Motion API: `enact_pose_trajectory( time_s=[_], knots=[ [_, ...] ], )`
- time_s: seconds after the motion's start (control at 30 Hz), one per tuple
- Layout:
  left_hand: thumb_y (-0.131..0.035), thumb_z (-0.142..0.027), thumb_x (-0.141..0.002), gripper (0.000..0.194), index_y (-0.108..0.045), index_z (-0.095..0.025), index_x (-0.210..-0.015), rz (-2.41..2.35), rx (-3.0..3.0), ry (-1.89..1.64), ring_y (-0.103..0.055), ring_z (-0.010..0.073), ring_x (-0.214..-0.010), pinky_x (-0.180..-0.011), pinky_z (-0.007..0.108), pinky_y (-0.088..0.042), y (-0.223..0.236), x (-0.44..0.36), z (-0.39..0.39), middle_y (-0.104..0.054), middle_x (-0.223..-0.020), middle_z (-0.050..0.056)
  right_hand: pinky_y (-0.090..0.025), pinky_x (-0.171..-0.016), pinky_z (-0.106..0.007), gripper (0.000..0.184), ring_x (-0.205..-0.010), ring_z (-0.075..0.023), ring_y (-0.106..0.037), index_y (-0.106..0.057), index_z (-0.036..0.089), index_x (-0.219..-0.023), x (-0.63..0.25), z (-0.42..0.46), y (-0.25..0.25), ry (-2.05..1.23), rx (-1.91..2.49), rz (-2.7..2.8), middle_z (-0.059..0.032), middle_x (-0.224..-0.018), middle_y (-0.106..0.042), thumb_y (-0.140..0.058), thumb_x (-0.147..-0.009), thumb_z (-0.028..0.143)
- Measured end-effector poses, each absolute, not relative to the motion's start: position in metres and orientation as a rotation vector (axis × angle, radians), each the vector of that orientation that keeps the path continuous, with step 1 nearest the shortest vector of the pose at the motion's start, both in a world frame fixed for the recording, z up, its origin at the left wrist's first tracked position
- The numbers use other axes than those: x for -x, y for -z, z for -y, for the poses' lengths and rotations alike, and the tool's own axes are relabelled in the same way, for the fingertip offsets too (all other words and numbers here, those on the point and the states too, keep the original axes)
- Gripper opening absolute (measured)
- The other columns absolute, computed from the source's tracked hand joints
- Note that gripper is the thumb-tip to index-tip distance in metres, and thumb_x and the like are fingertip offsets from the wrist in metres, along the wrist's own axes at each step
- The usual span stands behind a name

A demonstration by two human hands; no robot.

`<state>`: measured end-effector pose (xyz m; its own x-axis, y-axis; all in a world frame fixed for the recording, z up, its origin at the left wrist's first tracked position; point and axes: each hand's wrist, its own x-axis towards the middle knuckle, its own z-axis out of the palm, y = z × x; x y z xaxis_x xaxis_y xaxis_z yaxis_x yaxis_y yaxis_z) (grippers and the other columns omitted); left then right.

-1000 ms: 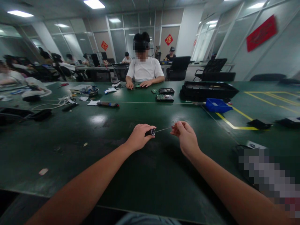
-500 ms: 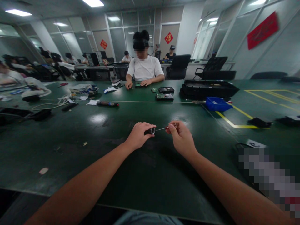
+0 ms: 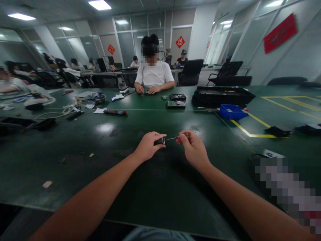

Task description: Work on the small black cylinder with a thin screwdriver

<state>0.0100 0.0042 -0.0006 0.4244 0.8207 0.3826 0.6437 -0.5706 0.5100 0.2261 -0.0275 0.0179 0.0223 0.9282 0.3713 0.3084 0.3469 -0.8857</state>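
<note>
The left hand [image 3: 147, 146] grips a black tube [image 3: 158, 142] between thumb and fingers, clear of the counter [image 3: 140, 197], its open end left uncovered, presumably so the thin shaft opposite can meet it squarely. Just right of the tube, the right hand [image 3: 195, 147] pinches the reddish handle of a screwdriver [image 3: 171, 138], probably for fine control; whether its tip enters the tube or stops short, I cannot tell. Well to the right of the tube lies a white card [image 3: 274, 154] with one dark mark, perhaps an "e". Beyond the tube come a blue bin [image 3: 232, 112] to the right, two drives [image 3: 176, 104] with no legible labels, and a person [image 3: 155, 73] at work. Farthest beyond the tube, a red diamond sign [image 3: 180, 42] reads 福; the big red banner [image 3: 281, 32] to the right is unreadable.
</note>
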Motion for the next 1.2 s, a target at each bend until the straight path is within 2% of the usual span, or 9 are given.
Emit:
enact_pose_trajectory(
  time_s=[0.4, 0.77, 1.0, 1.2],
  knots=[
    [-0.071, -0.022, -0.086, 0.046, -0.064, -0.026, -0.131, -1.225, -2.309, -0.869, -0.058, 0.0220, -0.110, -0.101, 0.039, -0.045, 0.0005, -0.0122, -0.0011, -0.063, -0.117, 0.006, -0.054, -0.077, -0.038, 0.022, -0.078, -0.0205, -0.070, -0.061, 0.021, -0.096, -0.2246, 0.0293, -0.0205, -0.747, 1.178, 1.502, -0.0061, -0.086, -0.071, -0.053, -0.095, 0.041],
    [-0.070, -0.021, -0.086, 0.047, -0.063, -0.028, -0.132, -1.239, -2.300, -0.852, -0.057, 0.0221, -0.111, -0.101, 0.039, -0.045, 0.0008, -0.0120, -0.0002, -0.062, -0.117, 0.005, -0.054, -0.075, -0.038, 0.023, -0.077, -0.0198, -0.068, -0.062, 0.019, -0.097, -0.2276, 0.0250, -0.0182, -0.778, 1.224, 1.461, -0.0062, -0.085, -0.071, -0.053, -0.094, 0.040],
    [-0.069, -0.024, -0.088, 0.046, -0.062, -0.024, -0.134, -1.225, -2.253, -0.866, -0.059, 0.0217, -0.113, -0.103, 0.037, -0.045, -0.0001, -0.0128, -0.0010, -0.063, -0.121, 0.006, -0.055, -0.076, -0.037, 0.025, -0.078, -0.0201, -0.070, -0.064, 0.017, -0.100, -0.2236, 0.0304, -0.0226, -0.792, 1.218, 1.502, -0.0078, -0.087, -0.073, -0.053, -0.094, 0.039],
    [-0.069, -0.023, -0.087, 0.046, -0.063, -0.024, -0.133, -1.234, -2.245, -0.866, -0.059, 0.0216, -0.110, -0.101, 0.037, -0.046, -0.0005, -0.0123, -0.0005, -0.063, -0.120, 0.006, -0.052, -0.072, -0.035, 0.025, -0.074, -0.0197, -0.068, -0.064, 0.020, -0.095, -0.2295, 0.0304, -0.0234, -0.593, 1.270, 1.511, -0.0056, -0.081, -0.072, -0.051, -0.097, 0.042]
  ],
)
